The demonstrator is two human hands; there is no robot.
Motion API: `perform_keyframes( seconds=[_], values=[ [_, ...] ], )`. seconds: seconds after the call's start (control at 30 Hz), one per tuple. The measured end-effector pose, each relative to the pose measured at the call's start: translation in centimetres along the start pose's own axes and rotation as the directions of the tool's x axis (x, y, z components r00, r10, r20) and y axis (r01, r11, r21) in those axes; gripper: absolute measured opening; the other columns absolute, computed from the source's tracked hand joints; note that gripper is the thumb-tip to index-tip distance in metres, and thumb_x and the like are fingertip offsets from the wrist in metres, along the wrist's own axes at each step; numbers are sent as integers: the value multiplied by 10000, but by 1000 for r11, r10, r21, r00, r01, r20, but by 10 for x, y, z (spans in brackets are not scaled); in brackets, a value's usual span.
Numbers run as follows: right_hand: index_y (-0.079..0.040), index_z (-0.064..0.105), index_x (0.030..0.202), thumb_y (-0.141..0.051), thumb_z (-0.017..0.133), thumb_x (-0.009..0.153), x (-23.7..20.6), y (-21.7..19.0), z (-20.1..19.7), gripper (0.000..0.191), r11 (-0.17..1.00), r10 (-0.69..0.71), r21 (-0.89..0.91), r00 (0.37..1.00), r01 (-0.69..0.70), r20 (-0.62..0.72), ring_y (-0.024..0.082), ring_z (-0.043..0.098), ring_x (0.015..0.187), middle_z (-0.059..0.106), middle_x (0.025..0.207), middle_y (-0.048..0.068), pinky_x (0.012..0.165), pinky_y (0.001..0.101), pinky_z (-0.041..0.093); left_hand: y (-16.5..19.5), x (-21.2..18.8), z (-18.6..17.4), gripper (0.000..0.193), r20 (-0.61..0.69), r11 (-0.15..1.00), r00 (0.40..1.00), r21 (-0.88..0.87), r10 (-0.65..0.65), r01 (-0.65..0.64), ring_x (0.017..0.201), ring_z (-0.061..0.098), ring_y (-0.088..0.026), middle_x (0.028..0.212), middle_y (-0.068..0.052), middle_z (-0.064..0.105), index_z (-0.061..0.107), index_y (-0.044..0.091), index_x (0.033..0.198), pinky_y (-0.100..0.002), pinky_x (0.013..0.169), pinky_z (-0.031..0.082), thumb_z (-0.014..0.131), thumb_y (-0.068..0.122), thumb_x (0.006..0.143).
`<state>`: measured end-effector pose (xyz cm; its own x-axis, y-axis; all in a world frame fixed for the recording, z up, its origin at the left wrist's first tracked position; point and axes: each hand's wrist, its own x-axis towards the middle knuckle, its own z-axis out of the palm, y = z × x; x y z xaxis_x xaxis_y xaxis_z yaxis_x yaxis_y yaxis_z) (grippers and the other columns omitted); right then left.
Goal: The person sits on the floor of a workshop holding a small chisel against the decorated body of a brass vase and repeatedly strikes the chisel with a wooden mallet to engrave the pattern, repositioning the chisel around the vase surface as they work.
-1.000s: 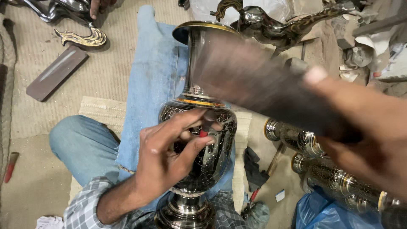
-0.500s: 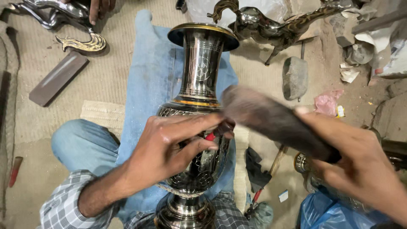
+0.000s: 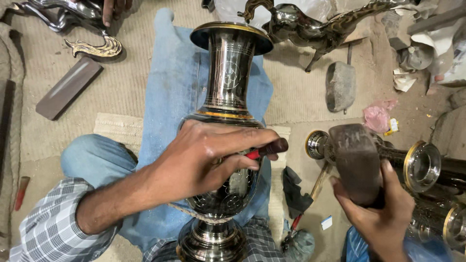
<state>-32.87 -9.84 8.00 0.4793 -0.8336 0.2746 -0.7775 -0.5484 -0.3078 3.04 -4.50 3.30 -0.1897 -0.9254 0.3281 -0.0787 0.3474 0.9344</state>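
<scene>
left hand (image 3: 204, 162): laid over the vase's belly, fingers pinching a small red-handled tool (image 3: 264, 149) against the metal.
right hand (image 3: 376, 213): at the near right, wrapped round a dark wooden block (image 3: 357, 162), clear of the vase.
vase (image 3: 228, 87): centre, lying across the lap on a blue cloth (image 3: 170, 87), mouth far, foot near.
handling: looks like heavy, stiff, polished metal, likely slippery; the engraved belly or narrow neck seem the best holds.
around: metal horse (image 3: 310, 24) far right, stone (image 3: 340, 85), more vases (image 3: 422, 167) at right.
hidden: tool tip under the fingers; the foot is cut off at the near edge; the block's lower end is inside the palm.
</scene>
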Motion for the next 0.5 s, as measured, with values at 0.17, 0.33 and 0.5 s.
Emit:
perform_keyframes(
  seconds=[0.17, 0.33, 0.5],
  values=[
    [-108, 292, 1510, -90, 926, 955, -20, -7, -3, 842, 871, 196, 477, 973, -115, -123, 130, 662, 938, 640, 1116, 78, 880, 282, 621, 0, 3, -2, 512, -2, 999, 999, 17, 39, -39, 963, 817, -175, 1266, -98, 753, 607, 132, 1417, -299, 725, 684, 741, 43, 931],
    [-61, 389, 1441, -55, 885, 754, -34, 8, -3, 847, 948, 110, 301, 994, -103, -6, 189, 673, 944, 653, 1110, 111, 866, 320, 590, 0, 10, -3, 517, 109, 999, 993, 26, 39, -42, 880, 823, -150, 1233, -83, 773, 638, 154, 1375, -264, 541, 629, 684, -10, 887],
    [68, 481, 1254, -335, 824, 848, -53, 13, 22, 666, -56, 678, 878, 628, -475, 383, 188, 702, 820, 705, 947, 116, 740, 312, 604, -5, 28, -11, 473, 388, 991, 920, -130, 55, -5, 904, 815, -96, 1249, -56, 761, 608, 157, 1396, -289, 325, 471, 606, -39, 965]
  ],
)
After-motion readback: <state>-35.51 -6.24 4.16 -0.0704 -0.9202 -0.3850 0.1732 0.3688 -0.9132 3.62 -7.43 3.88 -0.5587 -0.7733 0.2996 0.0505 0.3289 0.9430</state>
